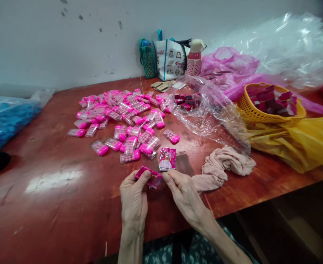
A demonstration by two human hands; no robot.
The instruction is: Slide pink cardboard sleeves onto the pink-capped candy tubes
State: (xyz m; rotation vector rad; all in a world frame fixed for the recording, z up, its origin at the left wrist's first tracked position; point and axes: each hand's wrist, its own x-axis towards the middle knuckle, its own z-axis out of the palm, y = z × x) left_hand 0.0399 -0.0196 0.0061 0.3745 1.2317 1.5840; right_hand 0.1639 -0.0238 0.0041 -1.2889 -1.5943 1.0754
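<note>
Between my two hands is a small pink printed packet (153,180), close to the table's front edge. My left hand (135,192) pinches its left end between thumb and fingers. The thumb and fingers of my right hand (182,190) close on its right end. Just beyond them lies a stack of pink printed cards (167,158). A large heap of clear containers with pink caps and pink balls inside (117,106) spreads over the middle of the table, with one such container (171,136) a little apart on the right.
On the red-brown table (59,209) a beige cloth (224,165) lies right of my hands. Behind it are clear plastic (213,113), a yellow basket (260,116) of dark red pieces and yellow plastic (309,143). Bags and a bottle (195,55) stand by the wall; a blue-filled bag (10,117) lies left.
</note>
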